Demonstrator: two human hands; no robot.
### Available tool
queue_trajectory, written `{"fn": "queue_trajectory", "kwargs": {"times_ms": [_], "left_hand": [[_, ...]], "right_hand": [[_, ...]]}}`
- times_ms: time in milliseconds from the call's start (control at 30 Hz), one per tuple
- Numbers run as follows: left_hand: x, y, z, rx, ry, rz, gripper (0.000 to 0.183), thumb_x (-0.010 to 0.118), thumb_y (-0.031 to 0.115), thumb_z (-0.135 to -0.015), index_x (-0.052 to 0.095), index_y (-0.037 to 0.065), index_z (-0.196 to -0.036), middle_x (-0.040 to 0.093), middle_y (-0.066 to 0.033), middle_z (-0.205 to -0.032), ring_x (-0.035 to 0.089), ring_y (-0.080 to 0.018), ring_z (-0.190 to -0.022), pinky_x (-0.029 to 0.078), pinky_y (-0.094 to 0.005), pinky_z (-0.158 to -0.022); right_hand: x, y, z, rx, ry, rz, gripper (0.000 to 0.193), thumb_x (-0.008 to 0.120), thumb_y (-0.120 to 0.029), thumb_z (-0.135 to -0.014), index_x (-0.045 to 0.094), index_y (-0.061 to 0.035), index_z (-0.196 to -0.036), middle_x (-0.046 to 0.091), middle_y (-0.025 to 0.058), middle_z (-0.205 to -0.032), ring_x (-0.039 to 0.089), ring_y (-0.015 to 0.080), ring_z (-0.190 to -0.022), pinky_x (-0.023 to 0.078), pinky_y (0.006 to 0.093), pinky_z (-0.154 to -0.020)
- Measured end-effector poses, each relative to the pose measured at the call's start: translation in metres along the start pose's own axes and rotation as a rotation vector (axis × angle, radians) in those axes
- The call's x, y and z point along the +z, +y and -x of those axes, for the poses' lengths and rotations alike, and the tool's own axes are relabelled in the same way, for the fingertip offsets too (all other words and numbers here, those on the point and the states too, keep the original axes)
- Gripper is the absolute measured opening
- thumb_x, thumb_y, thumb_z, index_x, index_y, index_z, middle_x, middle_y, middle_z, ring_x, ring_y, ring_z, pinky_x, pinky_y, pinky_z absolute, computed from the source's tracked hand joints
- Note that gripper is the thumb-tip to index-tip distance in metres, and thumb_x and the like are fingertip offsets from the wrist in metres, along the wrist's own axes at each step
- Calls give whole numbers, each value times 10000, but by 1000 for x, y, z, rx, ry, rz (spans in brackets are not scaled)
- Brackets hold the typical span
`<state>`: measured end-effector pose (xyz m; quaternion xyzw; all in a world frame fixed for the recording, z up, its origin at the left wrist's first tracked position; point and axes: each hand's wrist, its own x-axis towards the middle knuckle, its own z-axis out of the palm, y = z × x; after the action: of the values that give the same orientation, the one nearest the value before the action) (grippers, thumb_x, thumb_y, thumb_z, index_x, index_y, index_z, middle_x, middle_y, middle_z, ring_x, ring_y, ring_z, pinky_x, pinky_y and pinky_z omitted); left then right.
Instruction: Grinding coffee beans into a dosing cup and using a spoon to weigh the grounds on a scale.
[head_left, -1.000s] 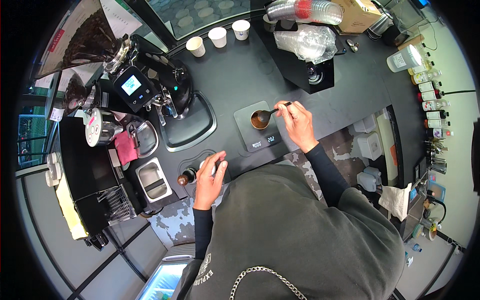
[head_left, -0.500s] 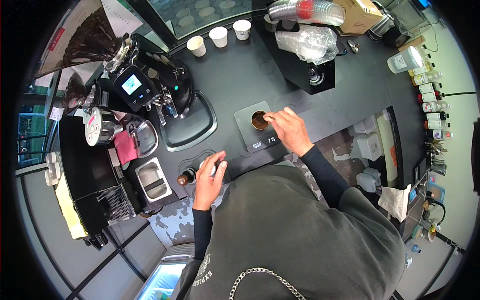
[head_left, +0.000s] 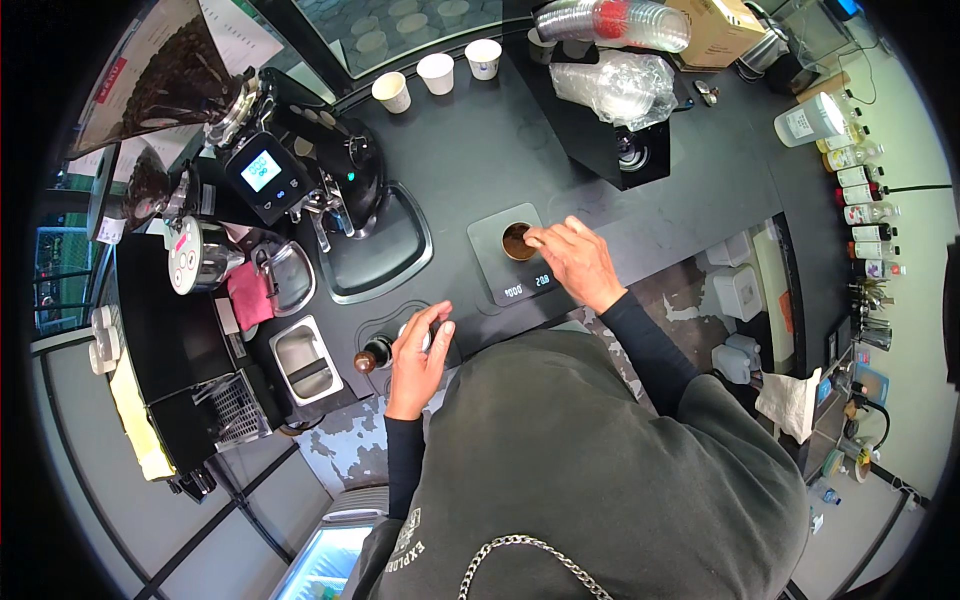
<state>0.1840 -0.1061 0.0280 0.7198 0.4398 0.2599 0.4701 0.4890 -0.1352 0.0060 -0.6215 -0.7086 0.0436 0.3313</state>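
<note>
A small round cup (head_left: pixel 505 250) of brown coffee grounds (head_left: pixel 517 241) stands on a flat dark digital scale (head_left: pixel 487 262) with lit digits. My right hand (head_left: pixel 574 262) is at the cup's right edge, thumb and fingertips pinched together over the rim. Whatever is between those fingertips is too small to make out. My left hand (head_left: pixel 418 370) hovers over the counter's near edge, fingers apart and holding nothing. Partly behind it is a round whitish object. Just left of that hand lies a tool with a brown wooden knob (head_left: pixel 365 361).
To the left stand a coffee grinder (head_left: pixel 275 175) with a bean hopper, a black tray (head_left: pixel 428 228) and a steel sink insert (head_left: pixel 308 345). Three paper cups (head_left: pixel 436 74) line the window. A black machine (head_left: pixel 590 140) carrying wrapped plastic cups stands beyond the scale.
The scale's displayed reading has changed. My right hand has shifted very slightly left at the cup; my left hand stays where it was.
</note>
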Motion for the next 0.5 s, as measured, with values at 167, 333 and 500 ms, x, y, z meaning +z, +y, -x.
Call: {"fn": "queue_trajectory", "kwargs": {"times_ms": [167, 333, 500], "left_hand": [[0, 0, -2, 6, -13, -26, 289, 676, 151, -1022, 681, -3, -1266, 726, -144, -1139, 704, -264, -1059, 528, -363, -944], [0, 0, -3, -20, -6, -21, 293, 681, 163, -1020, 684, 6, -1267, 726, -142, -1133, 699, -267, -1065, 521, -367, -953], [0, -1, -5, 1, -5, -23, 293, 679, 163, -1023, 683, 8, -1271, 726, -143, -1128, 703, -265, -1056, 526, -361, -940]], "right_hand": [[0, -1, -4, 12, 11, -2, 176, 710, -39, -911, 708, -90, -1079, 717, 21, -998, 566, 264, -782, 509, 363, -732], [-2, -5, -2, -18, -16, -30, 165, 704, -37, -915, 712, -85, -1073, 722, 27, -1015, 580, 269, -792, 509, 364, -750], [-2, -4, -2, -4, 29, -4, 165, 714, -43, -906, 711, -78, -1067, 719, 25, -1007, 580, 266, -779, 505, 363, -742]]}}
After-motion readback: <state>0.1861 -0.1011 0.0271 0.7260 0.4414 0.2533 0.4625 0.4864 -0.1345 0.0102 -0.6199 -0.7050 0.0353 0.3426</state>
